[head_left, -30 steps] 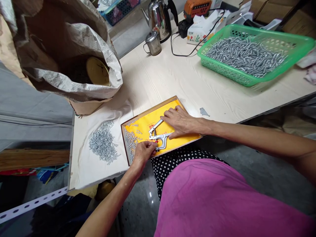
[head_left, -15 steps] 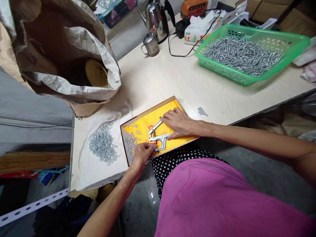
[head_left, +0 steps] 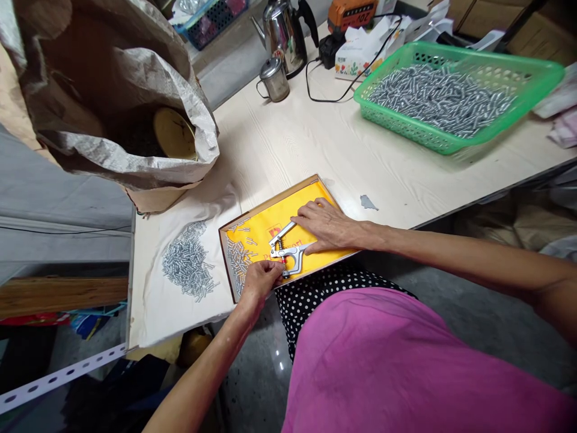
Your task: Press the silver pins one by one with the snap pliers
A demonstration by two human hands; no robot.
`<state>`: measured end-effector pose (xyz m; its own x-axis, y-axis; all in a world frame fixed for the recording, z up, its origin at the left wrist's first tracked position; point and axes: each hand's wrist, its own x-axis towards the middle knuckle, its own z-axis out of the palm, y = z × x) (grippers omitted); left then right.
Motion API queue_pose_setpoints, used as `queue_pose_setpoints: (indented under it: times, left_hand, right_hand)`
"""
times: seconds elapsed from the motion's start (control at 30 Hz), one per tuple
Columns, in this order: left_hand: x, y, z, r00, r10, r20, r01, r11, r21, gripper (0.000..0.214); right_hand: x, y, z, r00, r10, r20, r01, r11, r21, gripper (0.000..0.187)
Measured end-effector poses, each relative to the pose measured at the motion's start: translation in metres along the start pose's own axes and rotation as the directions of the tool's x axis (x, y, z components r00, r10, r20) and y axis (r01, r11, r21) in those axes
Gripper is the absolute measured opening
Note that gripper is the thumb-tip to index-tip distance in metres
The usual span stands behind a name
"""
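Note:
A shallow box tray (head_left: 265, 218) with a yellow bottom lies at the table's near edge. In it are a silver pair of snap-fastener pliers (head_left: 295, 260) and a scatter of small metal pins (head_left: 237, 255) at the left end. My right hand (head_left: 327, 225) is wrapped round the pliers' spread handles. My left hand (head_left: 262, 279) is closed in a pinch at the pliers' jaws; whatever its fingertips hold is too small to make out. Left of the tray, a heap of similar metal pins (head_left: 187, 261) rests on a white cloth (head_left: 153, 313).
A green basket (head_left: 406, 129) full of metal pieces stands at the back right. A large paper-lined sack (head_left: 180, 174) is at the left. A metal cup (head_left: 276, 84), a kettle (head_left: 286, 39), a tissue box (head_left: 349, 67) and a black cable (head_left: 322, 99) are at the back.
Both hands keep almost the same place and hold at the pliers. The whole view has shifted very slightly; nothing else visibly differs.

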<state>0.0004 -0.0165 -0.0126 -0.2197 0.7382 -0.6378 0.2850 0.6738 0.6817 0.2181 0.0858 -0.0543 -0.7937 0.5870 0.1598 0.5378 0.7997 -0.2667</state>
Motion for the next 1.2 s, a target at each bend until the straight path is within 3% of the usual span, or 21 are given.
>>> queue_pose_setpoints:
  times: [0.4, 0.53, 0.6, 0.97, 1.2]
  left_hand:
    - [0.000, -0.004, -0.004, 0.998, 0.042, 0.044, -0.047, 0.992, 0.119, 0.043]
    - [0.002, -0.006, -0.005, 0.999, 0.028, 0.040, -0.033, 0.993, 0.110, 0.044]
    - [0.003, -0.006, -0.005, 0.999, 0.015, 0.048, -0.020, 0.992, 0.121, 0.044]
    - [0.001, 0.001, -0.002, 0.999, -0.024, 0.038, 0.019, 0.992, 0.128, 0.033]
    - [0.000, 0.003, -0.001, 0.999, 0.002, 0.038, -0.008, 0.988, 0.152, 0.034]
  right_hand:
    - [-0.002, 0.006, 0.006, 0.997, -0.028, -0.069, 0.032, 0.998, 0.062, 0.082]
    - [0.006, 0.010, 0.009, 0.998, 0.041, -0.057, -0.039, 0.999, 0.034, 0.040]
    - [0.010, 0.013, 0.009, 0.996, 0.081, -0.041, -0.080, 0.997, 0.014, 0.028]
    - [0.013, 0.008, 0.000, 0.990, 0.138, 0.007, -0.138, 0.990, -0.013, 0.032]
    - [0.010, 0.003, -0.001, 0.988, 0.131, -0.079, -0.134, 0.990, -0.033, 0.037]
